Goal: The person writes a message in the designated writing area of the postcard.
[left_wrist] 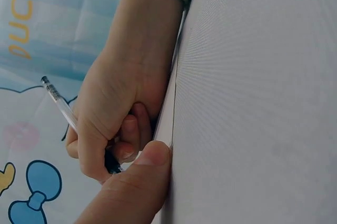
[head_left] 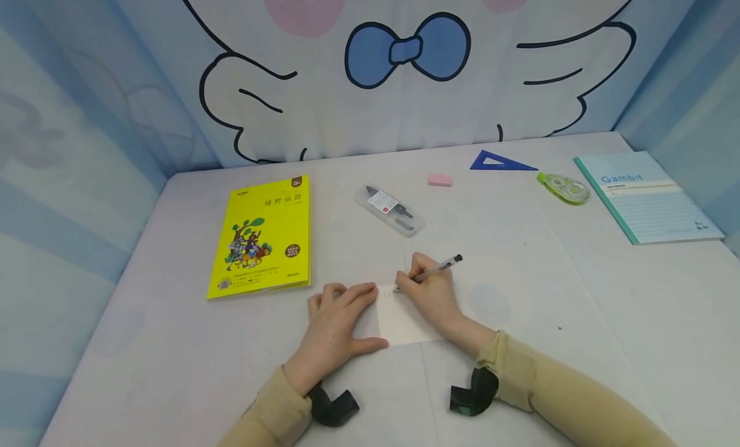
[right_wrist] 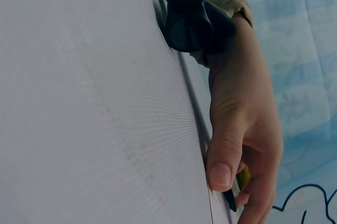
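A small sheet of white paper (head_left: pixel 405 325) lies on the table in front of the person, with a few short marks near its top left. The right hand (head_left: pixel 432 296) pinches a pen (head_left: pixel 442 265), its tip down at the paper by those marks; in the left wrist view the clear barrel of the pen (left_wrist: pixel 64 109) slants up out of the fist. Along the sheet's left edge the left hand (head_left: pixel 338 322) rests with fingers and thumb spread, pressing on it. Its thumb (left_wrist: pixel 139 182) fills the bottom of the left wrist view.
Left stands a yellow book (head_left: pixel 266 241) lying flat. Beyond the hands are a clear pen case (head_left: pixel 390 209), a pink eraser (head_left: pixel 440 180) and a blue set square (head_left: pixel 500 161). Farther right lie a green correction tape (head_left: pixel 563 188) and a notebook (head_left: pixel 650 196).
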Demonstrator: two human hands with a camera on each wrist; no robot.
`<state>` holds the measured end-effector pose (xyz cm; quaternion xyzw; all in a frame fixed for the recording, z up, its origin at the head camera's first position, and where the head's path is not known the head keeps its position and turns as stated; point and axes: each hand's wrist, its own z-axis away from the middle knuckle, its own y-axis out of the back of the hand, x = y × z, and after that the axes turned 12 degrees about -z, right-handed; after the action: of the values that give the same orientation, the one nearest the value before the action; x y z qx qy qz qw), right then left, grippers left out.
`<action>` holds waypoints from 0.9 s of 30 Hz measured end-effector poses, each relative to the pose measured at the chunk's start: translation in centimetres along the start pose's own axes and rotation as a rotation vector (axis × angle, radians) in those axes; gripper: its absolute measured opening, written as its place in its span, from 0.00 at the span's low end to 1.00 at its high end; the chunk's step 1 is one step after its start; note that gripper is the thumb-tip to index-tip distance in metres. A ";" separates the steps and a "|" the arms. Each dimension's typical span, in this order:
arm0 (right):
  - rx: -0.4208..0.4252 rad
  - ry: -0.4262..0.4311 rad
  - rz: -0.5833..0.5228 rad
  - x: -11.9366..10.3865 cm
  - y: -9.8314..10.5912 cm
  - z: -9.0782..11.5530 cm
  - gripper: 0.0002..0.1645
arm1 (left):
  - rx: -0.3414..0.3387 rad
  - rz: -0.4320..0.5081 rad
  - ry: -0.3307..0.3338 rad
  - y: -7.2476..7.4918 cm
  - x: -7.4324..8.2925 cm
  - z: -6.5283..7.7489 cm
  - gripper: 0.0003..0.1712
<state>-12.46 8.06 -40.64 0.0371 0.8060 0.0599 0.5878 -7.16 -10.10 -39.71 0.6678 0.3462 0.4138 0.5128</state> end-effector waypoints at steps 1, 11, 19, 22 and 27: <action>0.002 0.001 0.006 0.0 0.0 0.0 0.18 | 0.000 0.002 -0.001 0.0 0.0 0.0 0.44; 0.012 -0.003 0.002 -0.5 0.1 0.0 0.19 | -0.004 -0.002 0.001 0.0 0.0 0.0 0.43; 0.037 0.008 0.020 0.1 0.1 0.0 0.18 | 0.000 -0.009 0.002 -0.1 -0.1 0.0 0.43; 0.039 0.003 0.019 0.1 0.1 0.0 0.18 | 0.001 -0.009 0.001 -0.1 -0.1 0.0 0.43; 0.025 -0.014 0.008 0.1 0.1 0.0 0.18 | 0.005 -0.012 0.000 -0.2 -0.1 0.1 0.43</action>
<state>-12.47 8.22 -40.74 0.0484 0.8025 0.0519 0.5925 -7.14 -10.14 -39.88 0.6670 0.3513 0.4101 0.5134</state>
